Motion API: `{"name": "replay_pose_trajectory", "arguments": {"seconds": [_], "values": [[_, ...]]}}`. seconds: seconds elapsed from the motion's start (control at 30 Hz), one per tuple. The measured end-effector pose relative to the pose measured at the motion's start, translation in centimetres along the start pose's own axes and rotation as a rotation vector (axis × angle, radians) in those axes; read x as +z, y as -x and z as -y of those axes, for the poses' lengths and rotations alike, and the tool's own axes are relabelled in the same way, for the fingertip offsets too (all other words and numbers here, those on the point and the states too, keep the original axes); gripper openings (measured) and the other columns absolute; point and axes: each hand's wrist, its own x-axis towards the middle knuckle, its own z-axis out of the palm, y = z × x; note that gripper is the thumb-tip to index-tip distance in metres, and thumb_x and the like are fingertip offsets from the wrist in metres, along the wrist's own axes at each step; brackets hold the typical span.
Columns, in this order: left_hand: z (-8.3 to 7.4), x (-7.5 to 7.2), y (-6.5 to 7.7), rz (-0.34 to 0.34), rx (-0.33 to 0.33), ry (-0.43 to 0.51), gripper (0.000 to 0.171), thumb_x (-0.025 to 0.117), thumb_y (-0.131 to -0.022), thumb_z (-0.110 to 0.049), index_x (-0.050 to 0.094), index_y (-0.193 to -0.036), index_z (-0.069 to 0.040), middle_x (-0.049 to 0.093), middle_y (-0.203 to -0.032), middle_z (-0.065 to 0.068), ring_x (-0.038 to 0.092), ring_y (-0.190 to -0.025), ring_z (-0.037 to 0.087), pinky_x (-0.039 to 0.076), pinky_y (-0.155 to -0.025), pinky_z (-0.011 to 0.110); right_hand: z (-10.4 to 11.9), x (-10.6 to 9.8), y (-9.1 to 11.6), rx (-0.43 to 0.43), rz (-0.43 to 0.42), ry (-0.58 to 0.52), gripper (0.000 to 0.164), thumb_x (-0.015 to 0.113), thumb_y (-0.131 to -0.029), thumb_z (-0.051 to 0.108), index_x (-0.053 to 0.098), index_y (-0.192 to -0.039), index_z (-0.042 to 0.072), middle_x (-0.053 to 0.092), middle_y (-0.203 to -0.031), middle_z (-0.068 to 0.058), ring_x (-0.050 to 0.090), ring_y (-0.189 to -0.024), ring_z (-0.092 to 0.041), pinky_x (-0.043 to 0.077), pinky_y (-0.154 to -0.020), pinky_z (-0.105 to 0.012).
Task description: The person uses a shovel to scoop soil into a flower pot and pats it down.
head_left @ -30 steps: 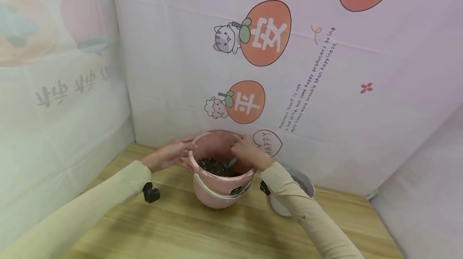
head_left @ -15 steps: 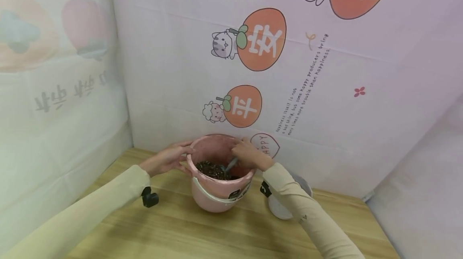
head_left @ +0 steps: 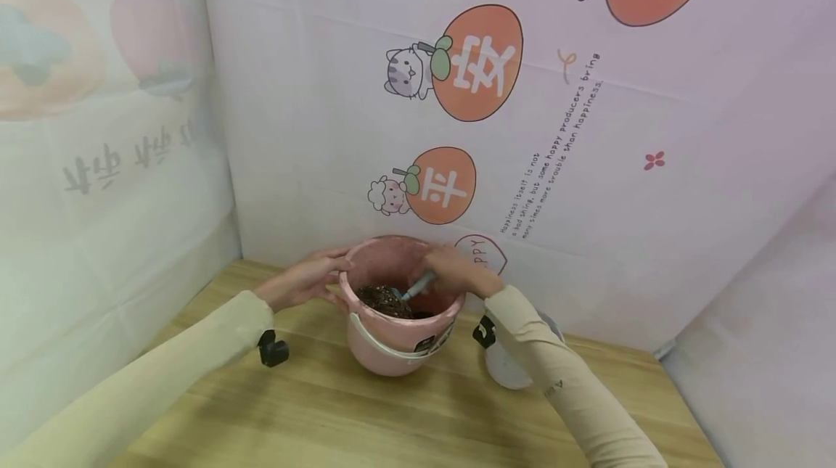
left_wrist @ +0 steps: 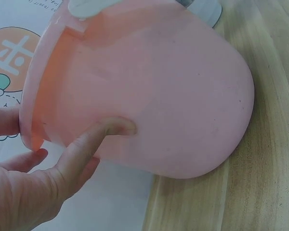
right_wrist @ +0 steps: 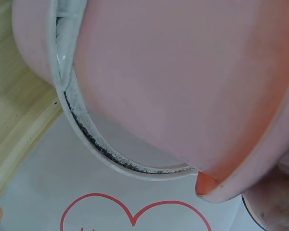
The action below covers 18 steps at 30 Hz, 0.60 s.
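A pink bucket (head_left: 385,352) stands on the wooden table, with dark soil (head_left: 379,299) inside and a white carry handle hanging across its front. My left hand (head_left: 307,281) grips its left rim; the left wrist view has one finger (left_wrist: 101,132) against the outer wall and others at the rim. Over the bucket's right side, my right hand (head_left: 453,270) holds a small trowel (head_left: 419,285) by its grey-blue handle, the blade end down at the soil. In the right wrist view the bucket wall (right_wrist: 173,86) hides most of that hand (right_wrist: 277,197).
Beside the bucket on the right, a whitish container (head_left: 508,366) stands partly behind the right forearm. A printed cloth (head_left: 366,120) hangs as a wall close behind the bucket, with more cloth at both sides. Wooden table surface (head_left: 366,424) extends in front.
My right hand has shifted slightly right, and more of the trowel's handle shows. The soil at the left is heaped a little higher. My left hand keeps its hold on the rim.
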Motion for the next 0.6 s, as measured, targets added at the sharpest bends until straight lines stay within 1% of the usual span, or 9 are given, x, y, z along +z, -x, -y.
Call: {"name": "replay_pose_trajectory", "arguments": {"seconds": [0.13,0.2,0.23,0.33,0.4,0.43,0.47,0.6], "values": [[0.1,0.1,-0.1,0.007,0.005,-0.001,0.068,0.045,-0.107,-0.009,0.014,-0.167,-0.002,0.004,-0.174,0.024,0.022,-0.155,0.051,0.060,-0.099,0.059,-0.2,0.1,0.2,-0.025,-0.017,-0.059,0.022,0.084,-0.081,0.003,0.085,-0.098,0.017,0.081,-0.101,0.005,0.065,-0.100,-0.020,0.055,-0.093,-0.038],[0.2,0.2,-0.1,0.007,0.007,-0.001,0.067,0.045,-0.107,-0.009,0.015,-0.167,-0.002,0.005,-0.174,0.024,0.022,-0.155,0.051,0.060,-0.099,0.059,-0.5,0.1,0.4,-0.056,-0.041,-0.092,0.024,0.082,-0.080,0.000,0.085,-0.098,0.014,0.080,-0.100,0.004,0.066,-0.097,-0.019,0.057,-0.091,-0.038],[0.2,0.2,-0.1,0.009,0.009,0.001,0.067,0.044,-0.107,-0.009,0.014,-0.167,-0.002,0.005,-0.174,0.024,0.022,-0.155,0.051,0.060,-0.100,0.060,-1.5,0.9,0.3,-0.085,-0.059,-0.111,0.024,0.082,-0.081,0.002,0.084,-0.101,0.015,0.080,-0.101,0.005,0.067,-0.098,-0.018,0.057,-0.090,-0.036],[0.1,0.2,0.0,0.011,0.016,0.008,0.068,0.044,-0.108,-0.009,0.013,-0.167,-0.002,0.003,-0.174,0.024,0.020,-0.155,0.052,0.059,-0.100,0.062,-2.0,0.6,0.7,-0.138,-0.091,-0.187,0.025,0.081,-0.082,0.002,0.084,-0.104,0.012,0.080,-0.102,0.004,0.069,-0.093,-0.014,0.060,-0.084,-0.033],[0.1,0.2,0.0,0.011,0.021,0.009,0.068,0.044,-0.108,-0.009,0.012,-0.167,-0.001,0.002,-0.174,0.025,0.020,-0.155,0.052,0.059,-0.100,0.062,-2.3,0.4,0.8,-0.156,-0.096,-0.239,0.024,0.081,-0.084,0.002,0.083,-0.106,0.010,0.081,-0.103,0.002,0.070,-0.091,-0.013,0.061,-0.081,-0.031],[0.1,0.1,0.0,0.009,0.023,0.010,0.068,0.044,-0.108,-0.009,0.011,-0.167,-0.001,0.002,-0.174,0.025,0.021,-0.155,0.053,0.059,-0.100,0.063,-2.4,0.3,0.8,-0.162,-0.096,-0.261,0.023,0.081,-0.085,0.003,0.083,-0.107,0.010,0.081,-0.104,0.000,0.070,-0.091,-0.013,0.061,-0.081,-0.030],[0.1,0.1,0.1,0.006,0.024,0.010,0.068,0.044,-0.108,-0.009,0.011,-0.167,-0.001,0.002,-0.174,0.025,0.021,-0.154,0.053,0.059,-0.100,0.063,-1.6,-0.6,1.1,-0.149,-0.087,-0.282,0.023,0.081,-0.084,0.000,0.082,-0.106,0.006,0.081,-0.104,-0.003,0.072,-0.090,-0.014,0.062,-0.080,-0.031],[0.0,0.2,0.1,-0.011,0.015,0.004,0.068,0.045,-0.107,-0.009,0.012,-0.167,-0.002,0.004,-0.174,0.024,0.025,-0.154,0.052,0.059,-0.101,0.061,-1.8,-0.7,1.3,-0.117,-0.082,-0.314,0.022,0.080,-0.086,-0.001,0.081,-0.108,0.004,0.080,-0.107,-0.008,0.074,-0.097,-0.020,0.063,-0.086,-0.034]]}}
